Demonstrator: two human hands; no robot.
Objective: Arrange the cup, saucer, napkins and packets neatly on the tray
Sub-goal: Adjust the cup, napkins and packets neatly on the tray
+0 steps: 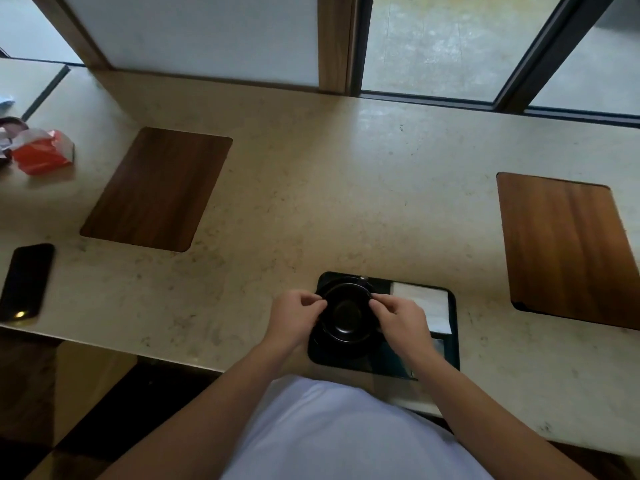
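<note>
Head view, looking down on a pale stone counter [311, 188]. Black tray [453, 327] sits at the near edge, a black cup [344, 311] on its left half — a saucer beneath it is hard to separate from the dark tray. Left hand [294, 313] pinches the cup's left rim with fingers narrowed; right hand [398, 318] pinches the right rim the same way. White napkins [424, 301] lie flat on the tray's right half, just beside the cup; packets cannot be made out. Two wooden inlays [156, 188] [568, 247] flank the tray, well apart. Far left — a dark phone [26, 282] and crumpled red wrapper [43, 152].
</note>
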